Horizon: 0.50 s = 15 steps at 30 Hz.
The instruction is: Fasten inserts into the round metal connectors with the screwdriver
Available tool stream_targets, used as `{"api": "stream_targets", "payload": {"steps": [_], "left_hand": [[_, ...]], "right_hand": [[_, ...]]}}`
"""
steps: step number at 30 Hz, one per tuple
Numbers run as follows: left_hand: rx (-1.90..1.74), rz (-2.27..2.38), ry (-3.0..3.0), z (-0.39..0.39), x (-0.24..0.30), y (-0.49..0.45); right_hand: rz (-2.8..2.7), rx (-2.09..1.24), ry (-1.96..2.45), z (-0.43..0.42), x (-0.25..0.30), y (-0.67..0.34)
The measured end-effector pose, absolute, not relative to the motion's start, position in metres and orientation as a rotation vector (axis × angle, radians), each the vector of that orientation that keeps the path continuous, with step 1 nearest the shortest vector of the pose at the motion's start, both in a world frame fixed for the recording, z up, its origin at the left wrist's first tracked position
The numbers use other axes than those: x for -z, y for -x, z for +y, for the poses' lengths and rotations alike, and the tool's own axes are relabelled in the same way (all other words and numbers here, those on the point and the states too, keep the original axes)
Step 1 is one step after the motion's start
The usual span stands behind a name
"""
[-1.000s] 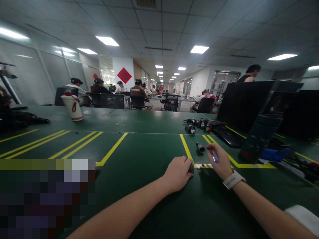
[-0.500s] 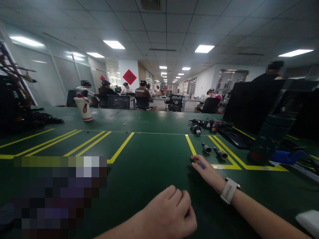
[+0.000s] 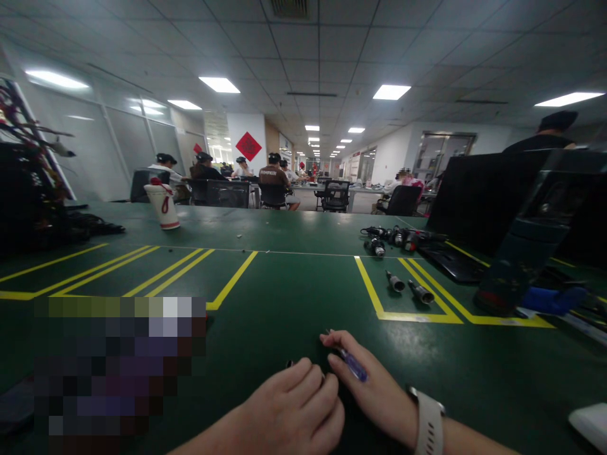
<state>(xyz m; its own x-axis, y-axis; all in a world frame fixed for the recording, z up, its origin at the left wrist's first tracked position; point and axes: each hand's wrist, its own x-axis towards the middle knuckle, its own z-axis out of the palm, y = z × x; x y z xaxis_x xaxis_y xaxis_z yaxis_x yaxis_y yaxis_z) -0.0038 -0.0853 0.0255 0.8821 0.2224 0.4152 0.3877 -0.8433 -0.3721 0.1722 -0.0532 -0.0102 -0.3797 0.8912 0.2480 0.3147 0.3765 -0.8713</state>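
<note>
My left hand (image 3: 296, 407) is closed at the bottom middle, just above the green table. A small dark end of something shows past its knuckles; the rest is hidden inside the fist, so its kind cannot be made out. Close beside it on the right, my right hand (image 3: 372, 388) holds a small screwdriver (image 3: 355, 366) with a purple see-through handle. The handle lies against the palm and the thin shaft runs up-left under the fingers. Two metal cylindrical connectors (image 3: 394, 282) lie farther off, inside a yellow taped box.
A white cup (image 3: 164, 205) stands at the back left. Several cabled parts (image 3: 377, 245) lie at the back right. A dark bottle (image 3: 516, 265) stands near a black monitor (image 3: 469, 196). A blurred-out patch (image 3: 109, 373) covers the left front. People sit at desks beyond.
My right hand has come back from the taped box, down and left toward my left hand, with the screwdriver still in it. My left hand has shifted left.
</note>
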Motion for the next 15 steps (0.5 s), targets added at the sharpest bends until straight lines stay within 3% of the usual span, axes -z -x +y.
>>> {"api": "stream_targets", "payload": {"steps": [10, 15], "left_hand": [[1.103, -1.366, 2.502, -0.072, 0.001, 0.04], [1.315, -1.531, 2.443, -0.063, 0.001, 0.041]], "right_hand": [[-2.098, -0.936, 0.956, -0.076, 0.006, -0.16], [-2.236, -0.992, 0.919, -0.083, 0.008, -0.153]]}}
